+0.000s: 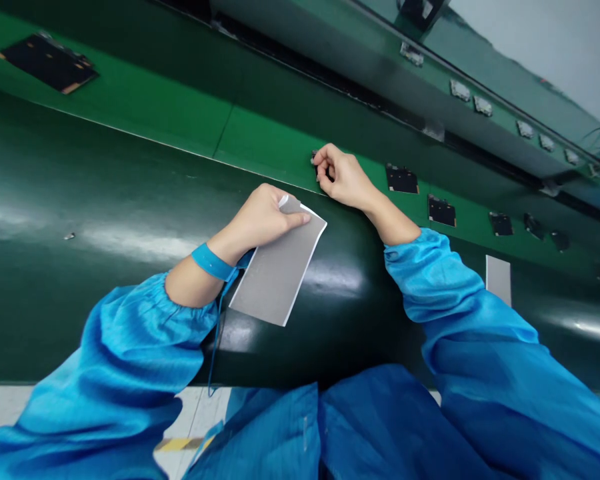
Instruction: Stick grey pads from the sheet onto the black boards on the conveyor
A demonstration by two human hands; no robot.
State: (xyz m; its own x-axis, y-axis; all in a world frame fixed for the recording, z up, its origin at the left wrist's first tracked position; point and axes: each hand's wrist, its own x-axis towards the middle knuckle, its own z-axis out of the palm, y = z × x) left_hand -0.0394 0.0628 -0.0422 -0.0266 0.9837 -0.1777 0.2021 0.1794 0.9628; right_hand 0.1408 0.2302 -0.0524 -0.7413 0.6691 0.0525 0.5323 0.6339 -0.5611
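My left hand (266,215) is closed on the upper corner of a grey rectangular sheet (280,270) that lies on the dark green surface (105,220) in front of me. A blue strap circles that wrist. My right hand (341,177) rests on the edge of the bright green belt (190,113), its fingers pinched round a small dark square part (316,160) that is mostly hidden by them. Both arms wear blue sleeves.
Several small dark square parts (401,179) lie in a row on the belt to the right. A larger dark board (47,61) sits at the far left. Another grey sheet (498,279) lies right of my right arm. Small grey pieces (460,90) line the upper rail.
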